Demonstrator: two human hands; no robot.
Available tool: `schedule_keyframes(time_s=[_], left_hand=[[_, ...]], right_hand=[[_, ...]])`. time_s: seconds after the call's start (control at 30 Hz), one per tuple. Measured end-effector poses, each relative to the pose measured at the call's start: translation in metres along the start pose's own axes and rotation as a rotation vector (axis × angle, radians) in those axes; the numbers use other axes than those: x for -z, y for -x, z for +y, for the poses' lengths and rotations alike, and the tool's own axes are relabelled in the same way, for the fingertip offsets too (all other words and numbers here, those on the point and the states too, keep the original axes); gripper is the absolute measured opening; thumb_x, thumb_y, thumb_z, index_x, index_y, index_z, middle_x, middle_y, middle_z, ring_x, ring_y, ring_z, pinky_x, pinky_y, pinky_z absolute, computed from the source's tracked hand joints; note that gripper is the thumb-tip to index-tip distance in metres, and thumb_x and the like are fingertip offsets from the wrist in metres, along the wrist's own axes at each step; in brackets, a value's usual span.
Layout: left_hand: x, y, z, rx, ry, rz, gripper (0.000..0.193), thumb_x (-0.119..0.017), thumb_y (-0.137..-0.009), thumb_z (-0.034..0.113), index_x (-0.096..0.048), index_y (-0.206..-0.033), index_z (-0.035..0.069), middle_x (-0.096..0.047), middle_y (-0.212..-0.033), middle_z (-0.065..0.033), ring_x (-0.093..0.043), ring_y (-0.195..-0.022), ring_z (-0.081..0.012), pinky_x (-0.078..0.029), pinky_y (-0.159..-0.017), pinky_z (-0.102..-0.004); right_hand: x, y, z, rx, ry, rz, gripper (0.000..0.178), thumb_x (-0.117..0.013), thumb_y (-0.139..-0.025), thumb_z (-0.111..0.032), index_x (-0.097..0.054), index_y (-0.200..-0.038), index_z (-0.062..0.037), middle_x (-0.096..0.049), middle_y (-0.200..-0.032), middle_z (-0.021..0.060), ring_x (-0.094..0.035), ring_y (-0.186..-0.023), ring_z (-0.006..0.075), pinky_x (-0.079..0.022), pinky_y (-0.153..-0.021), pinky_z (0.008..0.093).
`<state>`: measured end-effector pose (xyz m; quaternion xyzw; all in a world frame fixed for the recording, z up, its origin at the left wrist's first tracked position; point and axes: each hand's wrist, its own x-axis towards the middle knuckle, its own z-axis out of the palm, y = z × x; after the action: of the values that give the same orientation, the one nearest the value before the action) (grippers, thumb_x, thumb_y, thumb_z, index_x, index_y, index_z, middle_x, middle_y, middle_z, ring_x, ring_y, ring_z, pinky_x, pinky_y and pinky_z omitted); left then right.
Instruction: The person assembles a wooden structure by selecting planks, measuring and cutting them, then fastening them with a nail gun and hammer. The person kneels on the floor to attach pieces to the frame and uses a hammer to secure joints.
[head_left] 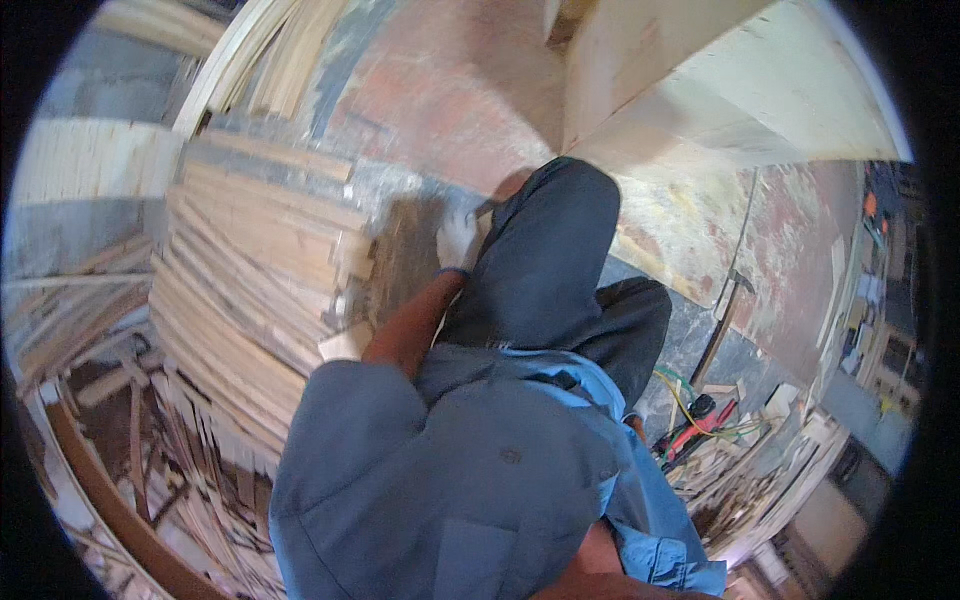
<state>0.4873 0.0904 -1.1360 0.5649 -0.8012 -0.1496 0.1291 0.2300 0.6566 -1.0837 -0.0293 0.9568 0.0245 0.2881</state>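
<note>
Has left hand (458, 242) just beside knee (568, 190), near stacked planks (250, 235); cannot tell fingers' spread, wide or narrow

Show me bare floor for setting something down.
Worn reddish floor lies open between the stacked wooden boards and the plywood panel. Another bare patch lies between that panel and the dark bar. Crowded: around the red power tool and wood scraps.
</note>
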Motion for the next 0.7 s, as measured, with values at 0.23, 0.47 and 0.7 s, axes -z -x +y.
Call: schedule_keyframes(time_s=[0.23,0.47,0.7], left_hand=[[-0.063,-0.024,-0.029,-0.085,-0.056,-0.253,0.04,-0.049,-0.096,0.038,-0.069,-0.086,0.005,-0.065,-0.078,-0.0208,-0.066,-0.074,-0.0403,-0.052,-0.068,-0.0513],[0.01,-0.056,-0.031,-0.181,0.154,-0.357,0.036,-0.051,-0.092,0.035,-0.071,-0.097,0.005,-0.069,-0.092,-0.0234,-0.066,-0.083,-0.0436,-0.053,-0.078,-0.0509],[0.184,-0.145,-0.022,-0.187,0.182,-0.189,0.025,-0.055,-0.089,0.025,-0.065,-0.104,0.007,-0.064,-0.089,-0.019,-0.062,-0.085,-0.0344,-0.049,-0.079,-0.0492]], right_hand=[[-0.009,0.03,-0.063,-0.148,-0.182,-0.027,0.055,-0.066,-0.079,-0.045,-0.067,-0.113,-0.0018,-0.068,-0.111,0.0224,-0.066,-0.105,0.0366,-0.051,-0.085,0.0457],[-0.031,0.027,-0.08,-0.25,-0.32,-0.052,0.052,-0.064,-0.08,-0.045,-0.069,-0.109,-0.0016,-0.068,-0.11,0.0231,-0.066,-0.104,0.0391,-0.052,-0.084,0.047],[0.085,0.038,-0.138,-0.296,-0.366,0.069,0.039,-0.056,-0.087,-0.038,-0.071,-0.102,-0.0047,-0.069,-0.102,0.023,-0.066,-0.099,0.0411,-0.052,-0.083,0.0495]])
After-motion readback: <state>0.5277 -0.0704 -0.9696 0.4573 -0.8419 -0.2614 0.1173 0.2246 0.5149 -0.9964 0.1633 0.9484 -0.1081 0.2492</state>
